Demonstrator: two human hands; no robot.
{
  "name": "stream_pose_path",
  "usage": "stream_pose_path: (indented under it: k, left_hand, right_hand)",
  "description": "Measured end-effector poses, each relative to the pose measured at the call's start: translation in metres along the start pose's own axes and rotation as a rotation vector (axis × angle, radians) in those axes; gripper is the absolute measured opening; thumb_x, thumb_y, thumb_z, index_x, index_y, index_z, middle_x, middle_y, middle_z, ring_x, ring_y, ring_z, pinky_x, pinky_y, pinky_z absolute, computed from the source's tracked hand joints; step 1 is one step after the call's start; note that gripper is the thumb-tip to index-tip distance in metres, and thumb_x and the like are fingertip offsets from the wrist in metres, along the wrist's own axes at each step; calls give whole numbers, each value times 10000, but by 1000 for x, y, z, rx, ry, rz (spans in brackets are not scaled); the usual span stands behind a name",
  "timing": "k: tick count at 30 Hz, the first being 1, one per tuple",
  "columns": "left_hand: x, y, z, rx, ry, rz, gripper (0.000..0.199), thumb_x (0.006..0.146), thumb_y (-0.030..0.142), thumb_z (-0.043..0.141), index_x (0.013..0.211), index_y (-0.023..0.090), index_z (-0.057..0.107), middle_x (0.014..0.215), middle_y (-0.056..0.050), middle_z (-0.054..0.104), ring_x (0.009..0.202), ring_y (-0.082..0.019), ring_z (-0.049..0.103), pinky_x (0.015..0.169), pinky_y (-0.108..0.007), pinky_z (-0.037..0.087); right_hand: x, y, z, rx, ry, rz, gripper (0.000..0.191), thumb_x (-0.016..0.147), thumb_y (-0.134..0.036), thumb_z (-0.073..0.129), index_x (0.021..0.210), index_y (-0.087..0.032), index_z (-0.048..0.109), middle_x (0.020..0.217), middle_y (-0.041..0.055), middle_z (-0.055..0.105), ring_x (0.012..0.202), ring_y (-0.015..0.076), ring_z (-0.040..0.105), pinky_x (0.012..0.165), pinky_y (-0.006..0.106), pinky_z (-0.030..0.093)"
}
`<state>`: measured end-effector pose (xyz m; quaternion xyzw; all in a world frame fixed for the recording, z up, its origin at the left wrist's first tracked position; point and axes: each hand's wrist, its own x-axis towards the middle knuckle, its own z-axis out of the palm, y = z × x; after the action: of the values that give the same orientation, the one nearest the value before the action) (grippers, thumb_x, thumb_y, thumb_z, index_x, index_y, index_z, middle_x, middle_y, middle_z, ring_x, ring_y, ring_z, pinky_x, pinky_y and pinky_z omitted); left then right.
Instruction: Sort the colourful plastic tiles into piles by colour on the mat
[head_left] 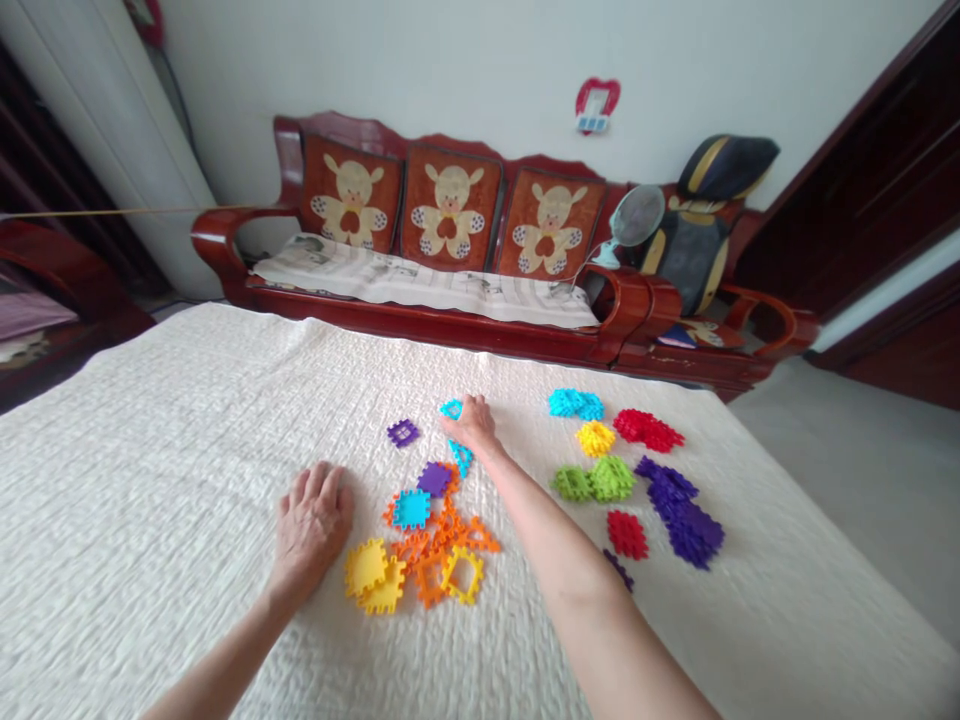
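Observation:
My right hand (474,424) reaches forward, thumb and curled fingers closed at a light blue interlocking tile (451,409); its fingertips are partly hidden. A light blue triangular piece (460,458) lies just below that hand. My left hand (313,520) rests palm down on the quilted cover, fingers stretched and holding nothing. Between the hands is a loose pile: orange pieces (447,525), a purple tile (434,479), a light blue square (412,509), yellow squares (366,567) and a yellow frame (463,575). A purple window-shaped piece (403,432) lies apart, beyond the pile.
Right of my arm lie colour groups: blue (576,404), yellow (596,438), red (648,430), green (594,481) and purple (684,515), plus a red square stack (627,535). A wooden sofa (435,310) stands behind the white quilted surface (187,450); a fan (636,216) is at its right.

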<state>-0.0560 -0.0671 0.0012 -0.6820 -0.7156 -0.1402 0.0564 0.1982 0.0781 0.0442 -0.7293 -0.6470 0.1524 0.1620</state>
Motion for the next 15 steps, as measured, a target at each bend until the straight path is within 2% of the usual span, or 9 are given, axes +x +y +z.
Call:
stream_pose_path:
  k: [5, 12, 15]
  left_hand:
    - [0, 1, -3, 5, 1, 3, 377, 999, 305, 283, 1236, 203, 557, 1346, -97, 562, 1296, -259, 449, 937, -432, 392]
    - [1, 2, -5, 1, -36, -16, 375, 991, 294, 296, 1244, 209, 558, 1356, -102, 555, 1307, -258, 434, 950, -420, 384]
    - [0, 2, -5, 9, -52, -11, 386, 997, 311, 288, 1265, 209, 545, 1363, -103, 556, 1311, -259, 428, 944, -428, 381]
  right_hand:
    - [12, 8, 9, 40, -11, 7, 426, 780, -356, 679, 1153, -150, 667, 1200, 151, 612, 1130, 279, 606, 957, 351, 492]
    - [14, 47, 25, 334, 230, -133, 498, 680, -207, 681, 1173, -196, 616, 1115, 69, 631, 1075, 219, 609, 996, 359, 489]
    - [8, 57, 29, 396, 246, -151, 514, 655, -190, 691, 1163, -207, 612, 1107, 60, 636, 1069, 222, 618, 996, 370, 496]
